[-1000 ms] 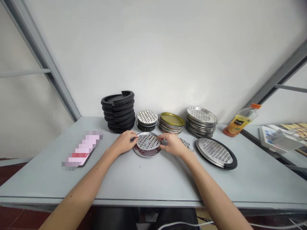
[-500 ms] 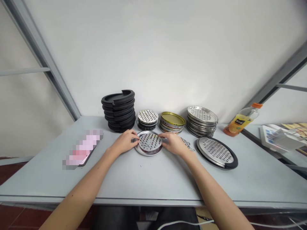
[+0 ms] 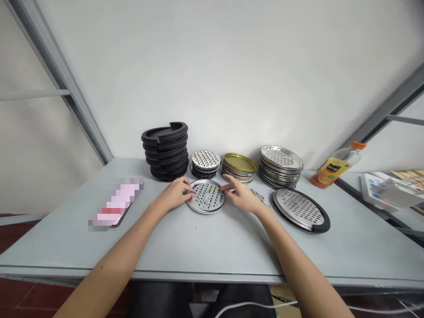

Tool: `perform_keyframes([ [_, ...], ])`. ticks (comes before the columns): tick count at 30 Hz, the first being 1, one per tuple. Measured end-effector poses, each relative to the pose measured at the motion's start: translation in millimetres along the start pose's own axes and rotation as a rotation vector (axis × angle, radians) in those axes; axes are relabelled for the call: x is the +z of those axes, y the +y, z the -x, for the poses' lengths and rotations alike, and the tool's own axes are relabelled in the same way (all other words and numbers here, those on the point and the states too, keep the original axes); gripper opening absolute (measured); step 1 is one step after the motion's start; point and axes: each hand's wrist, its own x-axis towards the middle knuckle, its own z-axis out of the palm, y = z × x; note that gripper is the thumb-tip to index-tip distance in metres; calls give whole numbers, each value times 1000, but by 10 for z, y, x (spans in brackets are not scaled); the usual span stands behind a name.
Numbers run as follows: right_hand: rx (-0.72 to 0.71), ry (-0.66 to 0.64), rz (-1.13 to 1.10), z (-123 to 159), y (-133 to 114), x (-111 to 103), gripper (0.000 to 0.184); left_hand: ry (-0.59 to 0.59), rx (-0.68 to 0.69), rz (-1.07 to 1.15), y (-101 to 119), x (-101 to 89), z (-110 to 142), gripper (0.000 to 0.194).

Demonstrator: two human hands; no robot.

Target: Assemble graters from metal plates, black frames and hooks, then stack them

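Note:
A round metal grater disc (image 3: 208, 197) with raised teeth lies nearly flat inside a shallow silver round lid or tray (image 3: 206, 212) on the table. At its left edge, my left hand (image 3: 172, 194) has thumb and fingers closed on the rim. My right hand (image 3: 241, 195) is at the right edge, one fingertip touching the disc and the other fingers spread apart above the lid. Behind stand a stack of similar toothed discs (image 3: 206, 160) and a stack of round lids with a gold one (image 3: 240, 163) on top.
Black notched rings (image 3: 166, 152) are stacked at the back left. Slotted metal discs (image 3: 281, 161) form another stack; a slotted disc with a black rim (image 3: 302, 209) lies before it. Small chain-like metal pieces (image 3: 258, 194), a juice bottle (image 3: 336, 168) and a phone (image 3: 121, 201) are also there.
The grater disc, tilted between both hands before, now lies flatter in the lid. My right hand's fingers have spread and lifted somewhat. The view has shifted slightly.

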Motion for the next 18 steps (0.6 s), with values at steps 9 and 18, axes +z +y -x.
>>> perform_keyframes([
  [9, -188, -6, 295, -5, -47, 46, 37, -24, -16, -3, 24, -25, -9, 18],
  [18, -254, -22, 304, 17, -46, 154, 39, -183, 25, 18, 86, -226, 96, 41],
])
